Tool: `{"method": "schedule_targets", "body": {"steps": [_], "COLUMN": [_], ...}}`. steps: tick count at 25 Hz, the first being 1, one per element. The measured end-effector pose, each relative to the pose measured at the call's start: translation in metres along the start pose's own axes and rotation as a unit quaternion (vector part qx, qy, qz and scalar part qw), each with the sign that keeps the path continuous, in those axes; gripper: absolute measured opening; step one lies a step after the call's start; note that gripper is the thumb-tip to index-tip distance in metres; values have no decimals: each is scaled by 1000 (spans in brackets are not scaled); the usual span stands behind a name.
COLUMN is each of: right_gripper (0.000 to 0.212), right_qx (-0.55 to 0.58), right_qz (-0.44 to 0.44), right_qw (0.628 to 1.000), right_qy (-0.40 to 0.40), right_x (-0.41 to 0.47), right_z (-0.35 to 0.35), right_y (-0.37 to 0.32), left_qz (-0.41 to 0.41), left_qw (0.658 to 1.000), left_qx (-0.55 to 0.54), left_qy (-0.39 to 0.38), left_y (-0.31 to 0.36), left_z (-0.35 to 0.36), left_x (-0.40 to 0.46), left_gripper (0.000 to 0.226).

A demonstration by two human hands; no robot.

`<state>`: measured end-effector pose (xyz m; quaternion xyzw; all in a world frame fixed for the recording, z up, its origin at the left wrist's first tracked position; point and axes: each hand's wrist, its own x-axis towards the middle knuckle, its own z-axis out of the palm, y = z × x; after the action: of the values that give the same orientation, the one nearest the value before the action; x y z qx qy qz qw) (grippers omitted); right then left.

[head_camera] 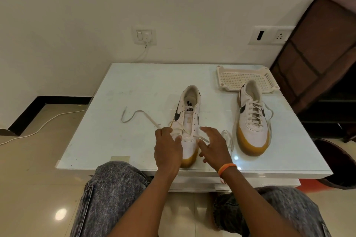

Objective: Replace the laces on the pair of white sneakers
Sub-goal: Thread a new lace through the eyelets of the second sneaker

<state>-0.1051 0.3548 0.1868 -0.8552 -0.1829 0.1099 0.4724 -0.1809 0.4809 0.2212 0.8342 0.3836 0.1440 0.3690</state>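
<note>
Two white sneakers with gum soles stand on a white table (pixel 119 140). The near sneaker (pixel 189 119) is mostly unlaced; a cream lace (pixel 142 115) runs through its lowest eyelets and trails left across the table, its other end (pixel 228 137) looping to the right. My left hand (pixel 168 148) pinches the lace at the sneaker's left side near the toe. My right hand (pixel 213 145), with an orange wristband, hovers just right of the toe, fingers spread, holding nothing. The far right sneaker (pixel 252 119) is fully laced.
A cream plastic tray (pixel 231 79) lies at the table's back right, partly behind the laced sneaker. A brown shelf unit (pixel 317 48) stands to the right, a dark round bin (pixel 339 165) below it. A white cable (pixel 38 129) crosses the floor left.
</note>
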Motion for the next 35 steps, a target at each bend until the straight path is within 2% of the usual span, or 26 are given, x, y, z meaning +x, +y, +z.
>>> {"method": "schedule_targets", "body": {"steps": [1, 3, 4, 6, 9, 12, 14, 18, 22, 24, 26, 28, 32, 35], "right_gripper": [28, 7, 2, 10, 10, 7, 11, 23, 8, 7, 8, 10, 11, 6], "right_qx": [-14, -1, 24, 100, 266, 386, 364, 257, 180, 237, 337, 369, 338, 333], "right_qz": [-15, 19, 49, 106, 192, 252, 260, 203, 166, 192, 226, 252, 284, 294], "right_qw": [1000, 1000, 998, 989, 944, 879, 885, 943, 967, 950, 910, 888, 888, 887], "right_qy": [7, 20, 20, 18, 37, 119, 129, 60, 65, 74, 82, 105, 126, 129], "right_x": [1, 2, 3, 5, 8, 12, 10, 4, 7, 9, 10, 11, 10, 7], "right_z": [8, 14, 12, 4, -21, -50, -56, -37, -25, -33, -46, -54, -53, -54], "right_y": [2, 3, 2, -3, -7, -2, -2, -12, -7, -6, -8, -10, -10, -10], "left_qz": [-9, -24, -33, -49, -75, -90, -96, -100, -121, -139, -177, -204, -231, -195], "left_qw": [1000, 1000, 999, 999, 996, 994, 993, 991, 985, 982, 970, 957, 928, 934], "left_qx": [-5, -6, -7, -15, -36, -37, -37, -64, -90, -95, -136, -181, -283, -295], "left_qy": [-1, -6, -8, -9, -25, -43, -50, -66, -84, -87, -93, -100, -65, -51], "left_y": [-1, -6, -7, -10, -11, -15, -15, -13, -8, -7, -7, -3, 10, 14], "left_z": [1, 3, 5, 7, 6, 7, 9, 6, -1, -4, -10, -19, -45, -64], "left_x": [4, 10, 13, 17, 24, 30, 31, 30, 32, 37, 43, 47, 48, 49], "left_gripper": [31, 25, 18, 10, 11, 13, 12, 12, 14, 17, 17, 13, 12, 13]}}
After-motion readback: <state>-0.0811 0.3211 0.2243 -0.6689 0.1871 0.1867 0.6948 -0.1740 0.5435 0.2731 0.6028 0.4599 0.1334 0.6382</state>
